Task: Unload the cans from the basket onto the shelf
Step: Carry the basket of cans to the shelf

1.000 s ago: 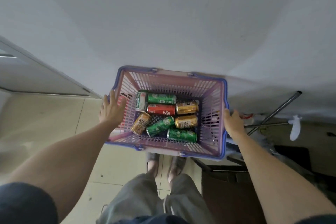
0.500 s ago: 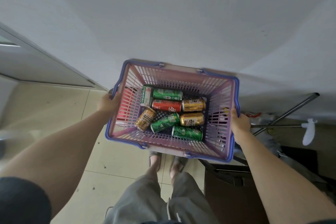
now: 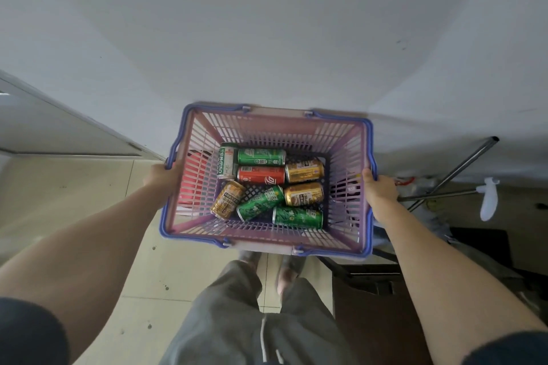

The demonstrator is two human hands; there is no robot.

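- Basket (image 3: 350, 139): purple plastic with a blue rim, held between the two hands above the floor (image 3: 89, 187), in front of a pale wall. Left hand (image 3: 161, 178) is closed on the left rim, right hand (image 3: 381, 191) on the right rim. Only the rim is gripped, so if either hand slips, that side would drop and the load would tip out.
- Shelf: not in view. Risk: the person is carrying toward a place I cannot check, with clutter close by.
- Metal poles (image 3: 456, 178): just right of the right hand, low down beside a white piece. Swinging the basket rightward could knock it against them and jolt the grip.
- Feet (image 3: 267, 264): directly under the near edge of the basket. Anything that falls out lands on them.
- Cans, eight, all loose on their sides on the basket floor between the hands: a white-green can (image 3: 227, 161) nearest the left hand, three green cans (image 3: 261, 157), one red can (image 3: 261, 175), three gold cans (image 3: 304, 170).
- Judgement: nothing stops the cans from rolling. A tilt toward either hand would shift all of them to that side, and the sudden weight could pull the rim out of the fingers.
- No can unloaded yet, judging by the full basket.
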